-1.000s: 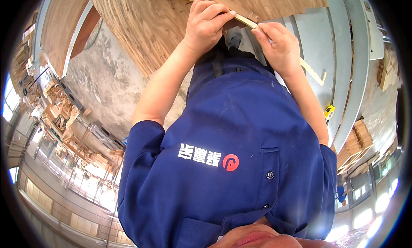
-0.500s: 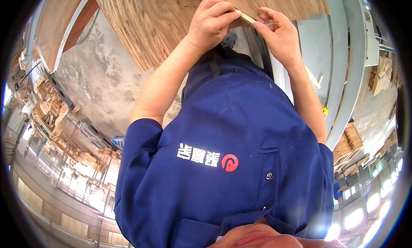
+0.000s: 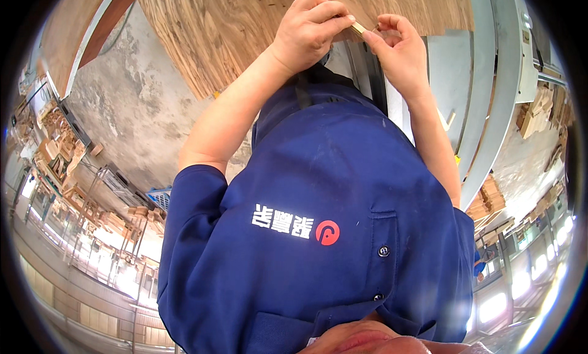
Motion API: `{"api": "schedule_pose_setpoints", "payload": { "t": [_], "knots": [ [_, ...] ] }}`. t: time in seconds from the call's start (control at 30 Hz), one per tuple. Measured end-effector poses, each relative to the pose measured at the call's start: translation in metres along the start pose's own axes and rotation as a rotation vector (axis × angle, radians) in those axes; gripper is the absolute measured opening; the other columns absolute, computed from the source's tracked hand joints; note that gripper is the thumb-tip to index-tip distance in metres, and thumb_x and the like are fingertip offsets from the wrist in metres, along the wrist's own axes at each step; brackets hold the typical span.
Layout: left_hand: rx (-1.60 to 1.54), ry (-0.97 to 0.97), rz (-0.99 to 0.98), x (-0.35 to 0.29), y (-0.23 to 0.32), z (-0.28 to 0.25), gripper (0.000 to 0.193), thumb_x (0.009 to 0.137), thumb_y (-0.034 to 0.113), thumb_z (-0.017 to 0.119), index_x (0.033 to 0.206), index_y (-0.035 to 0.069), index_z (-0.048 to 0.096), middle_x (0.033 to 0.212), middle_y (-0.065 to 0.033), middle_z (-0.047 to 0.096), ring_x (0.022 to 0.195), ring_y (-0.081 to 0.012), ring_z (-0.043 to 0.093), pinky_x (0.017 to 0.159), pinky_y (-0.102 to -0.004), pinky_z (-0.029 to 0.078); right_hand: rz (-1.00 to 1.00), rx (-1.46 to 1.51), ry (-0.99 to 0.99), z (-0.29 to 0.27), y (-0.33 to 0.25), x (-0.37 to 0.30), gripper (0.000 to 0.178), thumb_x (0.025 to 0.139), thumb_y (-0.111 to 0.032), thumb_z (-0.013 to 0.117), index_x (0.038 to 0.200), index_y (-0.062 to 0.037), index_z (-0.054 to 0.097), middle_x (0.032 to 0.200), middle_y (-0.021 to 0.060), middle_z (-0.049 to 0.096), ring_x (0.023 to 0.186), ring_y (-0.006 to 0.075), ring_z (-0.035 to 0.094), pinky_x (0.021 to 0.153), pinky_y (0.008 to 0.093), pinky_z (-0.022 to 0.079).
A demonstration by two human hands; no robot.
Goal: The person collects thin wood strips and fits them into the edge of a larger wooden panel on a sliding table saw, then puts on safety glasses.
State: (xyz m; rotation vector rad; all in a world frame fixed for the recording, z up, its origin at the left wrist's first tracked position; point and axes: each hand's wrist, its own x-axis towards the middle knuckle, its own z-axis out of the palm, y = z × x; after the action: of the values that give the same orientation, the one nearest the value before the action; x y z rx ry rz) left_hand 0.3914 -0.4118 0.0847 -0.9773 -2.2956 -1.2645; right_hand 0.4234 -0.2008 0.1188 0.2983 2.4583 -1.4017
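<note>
A thin pale wooden strip [image 3: 359, 28] is held between my hands near the top of the view. My left hand [image 3: 311, 32] is closed on it, thumb and fingers pinching; the strip's far part shows again beyond the knuckles. At the near end, my right hand [image 3: 399, 54] pinches the strip between thumb and forefinger, its other fingers curled. Under and beyond both hands lies a large brown wood sheet [image 3: 196, 35] with streaked grain and a ragged near edge. My fingers partly cover the strip.
Grey metal rails [image 3: 484, 78] run along the right side. A curved wooden panel [image 3: 73, 35] with a pale edge stands at the upper left. Stacked timber [image 3: 61, 152] and a blue crate [image 3: 160, 198] are farther left. Another person [image 3: 479, 265] in blue is distant at right.
Both hands have shifted slightly right with the strip, still gripping it. The surroundings have shifted a little in the view.
</note>
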Motion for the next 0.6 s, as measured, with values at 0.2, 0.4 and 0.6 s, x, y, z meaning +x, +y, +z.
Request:
{"api": "schedule_pose_setpoints", "payload": {
  "t": [0.2,0.4,0.6],
  "knots": [
    [-0.006,0.007,-0.006,0.002,0.002,-0.001,0.028,0.074,0.009,0.080,0.100,0.004,0.074,0.099,-0.0076,0.066,0.091,-0.0285,0.063,0.096,-0.0472,0.051,-0.312,-0.132,0.166,0.015,0.003,-0.018,0.037,0.086,-0.016,0.081,0.120,-0.0050,0.071,0.116,0.0112,0.067,0.081,0.0190,0.068,0.075,0.0310,0.057],
    [0.023,0.001,0.013,-0.002,-0.001,0.000,0.026,0.073,0.004,0.077,0.099,0.002,0.074,0.099,-0.0092,0.066,0.092,-0.0296,0.063,0.098,-0.0484,0.051,-0.252,-0.093,0.148,0.011,-0.003,-0.016,0.036,0.087,-0.015,0.080,0.120,-0.0040,0.071,0.116,0.0121,0.068,0.076,0.0187,0.068,0.074,0.0308,0.057],
    [0.009,-0.005,0.023,-0.003,-0.003,-0.001,0.025,0.072,0.002,0.076,0.097,0.002,0.074,0.097,-0.0090,0.067,0.092,-0.0297,0.064,0.098,-0.0487,0.051,-0.115,-0.037,0.010,0.003,0.002,-0.001,0.038,0.088,-0.021,0.078,0.121,-0.0023,0.072,0.115,0.0134,0.070,0.077,0.0199,0.070,0.075,0.0313,0.057]
  ]
}}
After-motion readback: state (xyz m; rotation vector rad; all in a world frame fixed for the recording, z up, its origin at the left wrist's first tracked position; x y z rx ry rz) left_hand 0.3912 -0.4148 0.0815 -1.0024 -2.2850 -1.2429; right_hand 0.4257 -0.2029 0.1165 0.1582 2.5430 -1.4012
